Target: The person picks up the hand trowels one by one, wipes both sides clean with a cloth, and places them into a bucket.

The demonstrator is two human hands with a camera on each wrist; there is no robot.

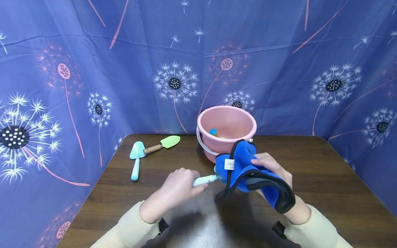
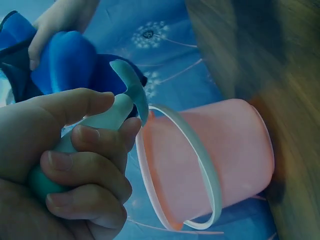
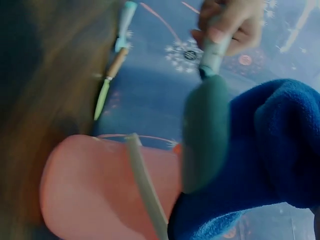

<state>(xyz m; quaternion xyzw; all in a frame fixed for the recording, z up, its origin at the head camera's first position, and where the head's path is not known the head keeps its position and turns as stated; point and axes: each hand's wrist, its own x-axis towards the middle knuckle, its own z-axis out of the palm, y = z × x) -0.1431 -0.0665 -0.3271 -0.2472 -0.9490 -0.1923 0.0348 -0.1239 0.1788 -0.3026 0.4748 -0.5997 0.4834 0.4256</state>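
Note:
My left hand (image 1: 183,182) grips a small shovel by its pale blue-green handle (image 1: 204,180). The shovel's teal blade (image 3: 206,135) is up against a blue cloth (image 1: 240,156) with black edging and a white label. That cloth is bunched in my right hand (image 1: 274,165), which holds it around the blade; part of the blade is hidden behind the folds in the head view. In the left wrist view, the fingers (image 2: 85,167) are curled round the handle. Just beyond both hands stands a pink bucket (image 1: 229,119), with a blue piece (image 1: 213,132) and other partly hidden things inside.
At the table's far left lie a light blue shovel (image 1: 136,160) and a green-bladed trowel (image 1: 170,141) with a wooden handle, their ends touching or nearly so. A purple-blue dandelion-print curtain (image 1: 139,86) hangs behind the dark wooden table (image 1: 325,172).

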